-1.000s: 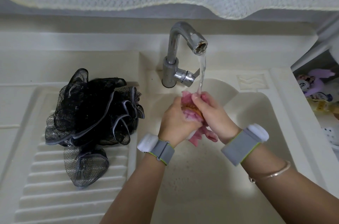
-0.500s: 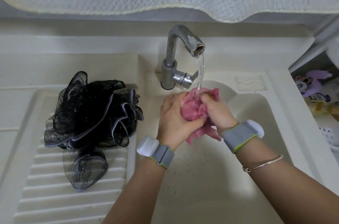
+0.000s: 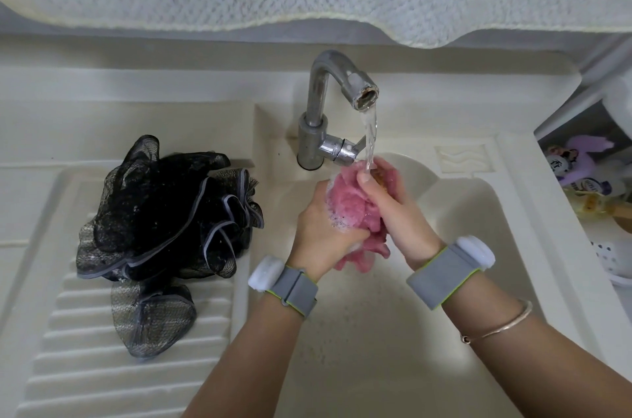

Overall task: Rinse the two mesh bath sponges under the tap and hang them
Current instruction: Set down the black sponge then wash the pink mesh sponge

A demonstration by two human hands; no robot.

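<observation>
Both my hands clutch the pink sponge [image 3: 352, 209] under the running tap [image 3: 328, 109].

My left hand [image 3: 318, 232] squeezes it from below while my right hand [image 3: 393, 198] pinches the top; since a second ago I've bunched it tighter and foam now shows, so soap is still coming out. My black sponge [image 3: 164, 212] waits on the ribbed drainboard [image 3: 85, 349], unrinsed.

Pretty soft, even indoor light, a bit dim, nothing blown out. The chrome curved tap [image 3: 337, 102] catches small highlights, and the black mesh bath sponge [image 3: 164, 212] loses detail in its folds. Wide-angle lens bends the cream sink's rim [image 3: 533, 212], with corners slightly soft.
</observation>
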